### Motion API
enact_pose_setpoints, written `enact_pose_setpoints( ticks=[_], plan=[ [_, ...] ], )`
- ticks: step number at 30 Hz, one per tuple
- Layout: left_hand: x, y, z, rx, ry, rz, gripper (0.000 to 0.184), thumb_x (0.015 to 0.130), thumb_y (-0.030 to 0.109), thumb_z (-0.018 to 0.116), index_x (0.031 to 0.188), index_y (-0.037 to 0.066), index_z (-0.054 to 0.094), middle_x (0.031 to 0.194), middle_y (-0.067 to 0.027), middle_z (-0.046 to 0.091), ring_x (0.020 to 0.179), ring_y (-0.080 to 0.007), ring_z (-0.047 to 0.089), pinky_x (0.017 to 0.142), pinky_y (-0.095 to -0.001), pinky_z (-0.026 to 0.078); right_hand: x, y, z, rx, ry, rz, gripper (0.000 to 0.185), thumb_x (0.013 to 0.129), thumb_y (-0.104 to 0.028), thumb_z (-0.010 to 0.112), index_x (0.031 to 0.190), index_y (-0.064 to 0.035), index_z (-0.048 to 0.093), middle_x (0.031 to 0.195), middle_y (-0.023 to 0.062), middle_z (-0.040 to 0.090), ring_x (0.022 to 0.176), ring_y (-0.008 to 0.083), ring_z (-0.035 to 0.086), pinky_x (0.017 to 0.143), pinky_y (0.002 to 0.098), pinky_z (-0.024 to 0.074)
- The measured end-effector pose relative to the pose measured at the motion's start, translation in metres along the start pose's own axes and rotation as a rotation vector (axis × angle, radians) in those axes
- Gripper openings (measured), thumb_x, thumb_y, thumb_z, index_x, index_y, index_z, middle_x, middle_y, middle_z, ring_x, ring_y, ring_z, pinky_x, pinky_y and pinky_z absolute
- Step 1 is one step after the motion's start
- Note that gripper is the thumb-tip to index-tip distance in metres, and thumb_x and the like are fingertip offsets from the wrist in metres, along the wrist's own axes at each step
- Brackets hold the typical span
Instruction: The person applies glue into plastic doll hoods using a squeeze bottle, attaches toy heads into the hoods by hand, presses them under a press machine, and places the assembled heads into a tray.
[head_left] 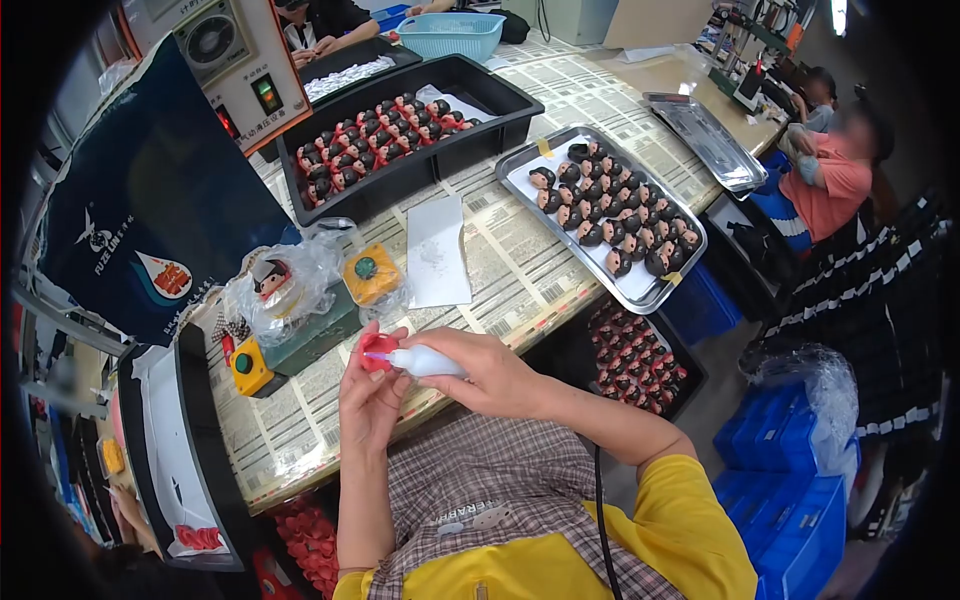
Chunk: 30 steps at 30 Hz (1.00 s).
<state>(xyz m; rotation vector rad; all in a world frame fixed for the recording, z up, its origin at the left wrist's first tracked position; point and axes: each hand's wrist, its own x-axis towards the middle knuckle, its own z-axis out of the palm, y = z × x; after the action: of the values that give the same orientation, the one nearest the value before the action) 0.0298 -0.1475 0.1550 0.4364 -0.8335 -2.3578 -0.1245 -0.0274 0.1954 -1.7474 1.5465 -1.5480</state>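
Observation:
My left hand (364, 405) is closed on a small red hollow piece (373, 350) at the table's front edge. In my right hand (496, 377) is a white squeeze bottle (428, 361), lying nearly sideways. Its thin purple-pink nozzle (380, 355) points into the red piece; whether the tip touches it I cannot tell. Just beyond my hands lies a white paper sheet (437, 252). Left of it sits a yellow box with a green button (371, 272), partly wrapped in clear plastic. A doll head (270, 280) stands among more plastic wrap.
A metal tray (655, 300) of black-haired doll heads lies to the right. Behind, a black tray (520, 110) holds red-and-black pieces. A machine (225, 60) and dark blue board (150, 215) stand left. Blue crates (795, 530) are at lower right. Other people sit at the back and right.

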Motion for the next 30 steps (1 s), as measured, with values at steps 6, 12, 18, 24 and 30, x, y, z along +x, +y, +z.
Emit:
enact_pose_setpoints(
  ticks=[6,12,18,24,30],
  plan=[
    [-0.007,0.000,-0.010,-0.033,0.003,-0.055,0.050,0.097,0.027,0.047,0.139,0.001,0.035,0.119,-0.0191,0.055,0.079,-0.0170,0.057,0.059,-0.0243,0.047,-0.001,0.000,-0.015,-0.071,0.071,0.030,0.035,0.079,-0.011,0.067,0.112,-0.0003,0.058,0.101,0.0149,0.060,0.093,0.0336,0.060,0.078,0.0390,0.0480],
    [-0.016,0.005,-0.019,0.108,0.055,-0.041,0.047,0.098,0.028,0.045,0.136,0.001,0.038,0.115,-0.0183,0.059,0.071,-0.0138,0.052,0.057,-0.0238,0.042,0.006,0.039,-0.022,-0.216,0.227,-0.005,0.029,0.071,-0.006,0.072,0.099,-0.0012,0.065,0.095,0.0115,0.058,0.089,0.0294,0.054,0.079,0.0366,0.0448],
    [-0.023,0.007,-0.018,0.222,0.128,0.053,0.043,0.097,0.019,0.048,0.135,0.001,0.039,0.122,-0.0207,0.057,0.085,-0.0185,0.061,0.068,-0.0265,0.051,0.018,0.085,-0.011,-0.208,0.303,0.144,0.028,0.073,-0.004,0.070,0.100,-0.0030,0.065,0.094,0.0119,0.061,0.092,0.0304,0.057,0.082,0.0363,0.0455],
    [-0.028,0.020,-0.022,0.161,0.088,-0.040,0.049,0.096,0.031,0.052,0.133,0.002,0.040,0.121,-0.0243,0.057,0.091,-0.0236,0.065,0.079,-0.0308,0.055,0.022,0.108,0.001,-0.237,0.308,0.211,0.030,0.075,-0.004,0.069,0.104,-0.0007,0.061,0.099,0.0150,0.064,0.092,0.0341,0.061,0.079,0.0366,0.0489],
    [-0.023,0.021,-0.022,0.171,0.163,-0.004,0.035,0.097,0.017,0.050,0.131,0.007,0.044,0.122,-0.0200,0.058,0.085,-0.0097,0.060,0.071,-0.0198,0.050,0.014,0.061,-0.014,-0.181,0.201,0.225,0.029,0.081,-0.009,0.068,0.105,0.0027,0.056,0.089,0.0225,0.064,0.077,0.0380,0.064,0.066,0.0386,0.0498]
  ],
)
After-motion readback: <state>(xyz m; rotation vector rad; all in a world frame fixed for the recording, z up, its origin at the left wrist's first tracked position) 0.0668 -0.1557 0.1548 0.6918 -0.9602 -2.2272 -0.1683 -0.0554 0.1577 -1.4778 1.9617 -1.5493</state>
